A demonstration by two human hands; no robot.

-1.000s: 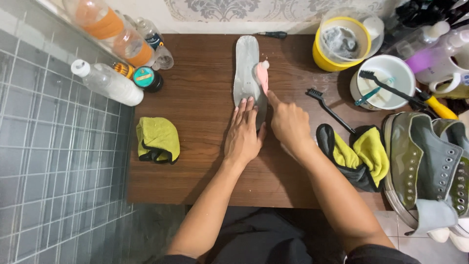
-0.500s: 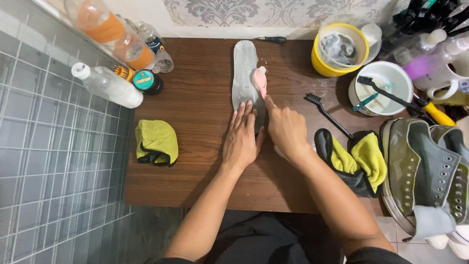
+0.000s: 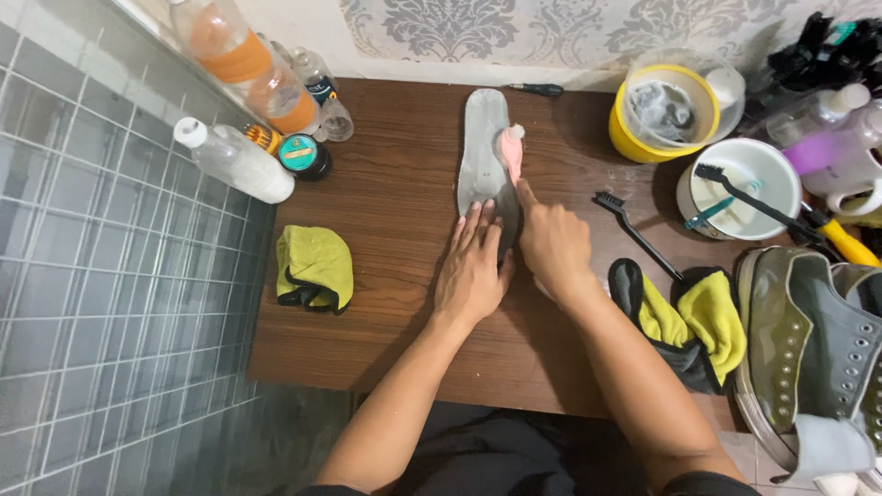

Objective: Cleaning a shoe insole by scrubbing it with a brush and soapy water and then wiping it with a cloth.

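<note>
At the frame's centre a pale grey insole lay on the dark brown wood-grain table, with a pink brush against it. Yellow-green cloths with black edging sat at left and lower right, and a yellow tub and white bowl at upper right. The wall above showed grey damask on white, the floor at left was grey-tiled, and an olive-green shoe stood at the right edge.

Home shoe-cleaning corner: brushes, sneakers, tiled floor.

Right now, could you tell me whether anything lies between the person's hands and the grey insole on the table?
Nothing visible does. The left hand lies flat on the grey insole, and the right hand holds a pink brush directly against it.
</note>
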